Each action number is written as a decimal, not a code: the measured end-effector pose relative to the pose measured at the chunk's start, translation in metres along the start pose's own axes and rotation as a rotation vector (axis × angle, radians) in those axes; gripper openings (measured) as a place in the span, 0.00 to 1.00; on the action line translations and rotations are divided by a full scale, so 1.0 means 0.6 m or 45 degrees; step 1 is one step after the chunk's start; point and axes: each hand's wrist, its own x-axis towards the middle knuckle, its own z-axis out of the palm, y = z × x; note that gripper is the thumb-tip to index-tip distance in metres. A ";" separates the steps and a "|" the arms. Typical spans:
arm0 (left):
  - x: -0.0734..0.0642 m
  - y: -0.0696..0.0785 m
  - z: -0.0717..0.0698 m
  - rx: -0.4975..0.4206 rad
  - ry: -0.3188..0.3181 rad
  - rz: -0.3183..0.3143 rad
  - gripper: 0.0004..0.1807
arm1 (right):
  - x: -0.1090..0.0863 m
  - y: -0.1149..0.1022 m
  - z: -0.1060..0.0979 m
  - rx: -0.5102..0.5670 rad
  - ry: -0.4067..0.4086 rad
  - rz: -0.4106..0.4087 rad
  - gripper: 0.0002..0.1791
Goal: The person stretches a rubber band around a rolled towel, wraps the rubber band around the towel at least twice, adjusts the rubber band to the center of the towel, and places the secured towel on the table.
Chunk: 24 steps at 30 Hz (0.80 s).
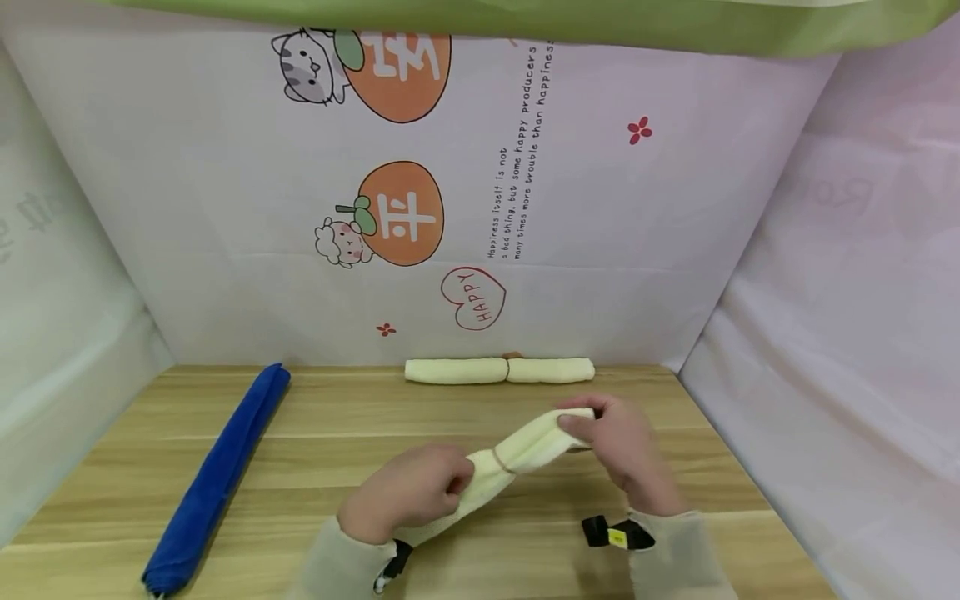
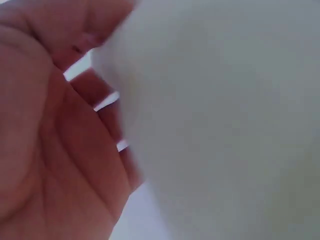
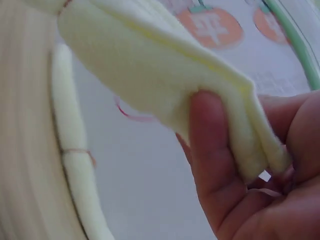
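A pale yellow rolled towel (image 1: 536, 447), with a thin brown band round its middle, slants up to the right above the table in the head view. My right hand (image 1: 626, 446) pinches its upper right end, thumb on the near side. In the right wrist view that end of the towel (image 3: 150, 75) looks flattened and folded between thumb and fingers. My left hand (image 1: 416, 490) grips the towel on the other side of the band, with curled fingers. Blurred pale cloth fills most of the left wrist view, and the lower left end is partly hidden behind the left wrist.
A second pale yellow banded roll (image 1: 457, 371) lies along the table's back edge. On the left, a long blue rolled cloth (image 1: 225, 467) lies slantwise on the wood-grain table (image 1: 337, 425). White printed sheets (image 1: 585, 208) enclose the back and both sides.
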 end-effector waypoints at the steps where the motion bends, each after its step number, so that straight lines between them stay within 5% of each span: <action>1: -0.003 -0.003 -0.002 -0.012 -0.015 -0.028 0.18 | 0.001 0.002 -0.007 0.029 0.015 -0.003 0.14; 6: 0.000 0.001 -0.002 -0.031 0.133 -0.015 0.09 | -0.009 -0.008 -0.019 0.149 -0.056 -0.022 0.16; 10: 0.014 0.022 0.014 0.013 0.278 0.080 0.16 | -0.012 -0.017 -0.004 0.216 -0.141 -0.027 0.14; 24: 0.020 0.029 0.023 0.151 0.200 0.175 0.13 | -0.013 -0.012 0.008 0.203 -0.138 -0.006 0.12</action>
